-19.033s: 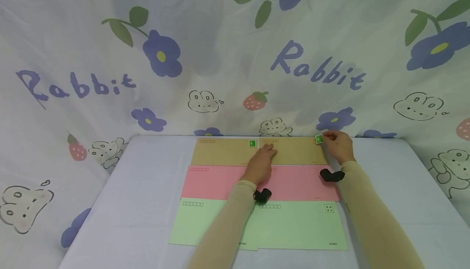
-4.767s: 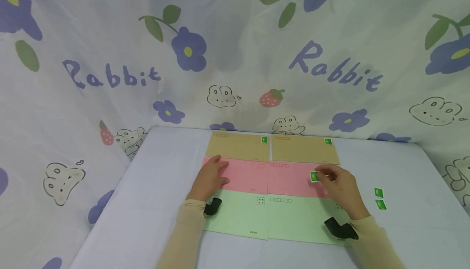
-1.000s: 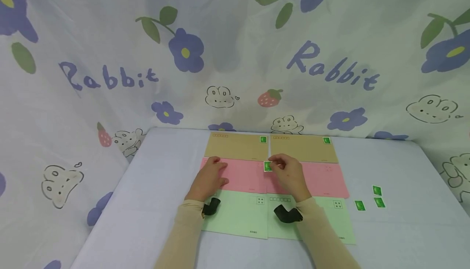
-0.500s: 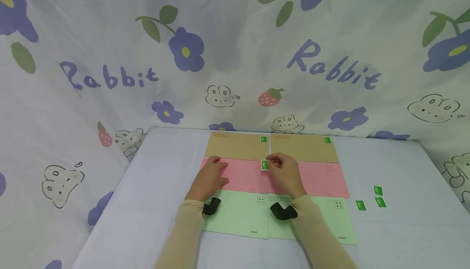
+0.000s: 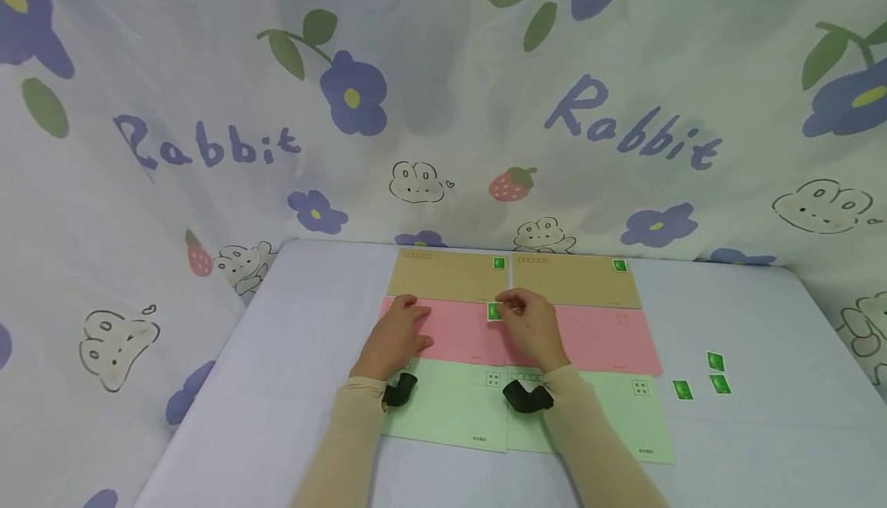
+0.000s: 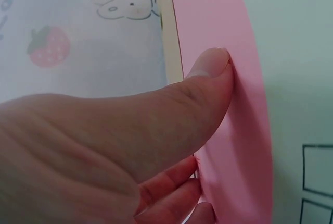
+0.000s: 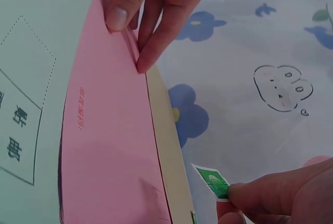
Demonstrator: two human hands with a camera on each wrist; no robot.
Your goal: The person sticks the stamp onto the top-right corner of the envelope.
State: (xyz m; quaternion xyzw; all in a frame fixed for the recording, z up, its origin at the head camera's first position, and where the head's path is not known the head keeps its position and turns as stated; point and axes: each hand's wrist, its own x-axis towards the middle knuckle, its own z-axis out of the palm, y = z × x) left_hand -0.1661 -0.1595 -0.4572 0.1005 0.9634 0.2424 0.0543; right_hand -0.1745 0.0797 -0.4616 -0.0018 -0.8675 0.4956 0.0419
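Note:
My left hand (image 5: 395,339) rests on the left pink envelope (image 5: 457,339); its thumb and fingertips press the paper with the fingers spread. The left wrist view has that thumb (image 6: 208,65) lying on the pink paper. Between thumb and fingers my right hand (image 5: 535,327) pinches a green stamp (image 5: 493,311) with a white border. Seen from the head, the stamp is over the left pink envelope's top right corner. In the right wrist view the pinched stamp (image 7: 212,181) is tilted and appears raised off the paper. The printed stamp mark there is covered in the head view.
Two brown envelopes (image 5: 450,277) at the back each bear a green stamp (image 5: 499,263). The right pink envelope (image 5: 610,342) and two green envelopes (image 5: 443,408) lie nearer. Several loose stamps (image 5: 682,390) lie on the white table (image 5: 776,446). A patterned cloth (image 5: 443,108) hangs behind.
Over the last second my right hand has drifted slightly left with the stamp; earlier it was above the right pink envelope. The right brown envelope's stamp, held 19 seconds ago, now lies on it.

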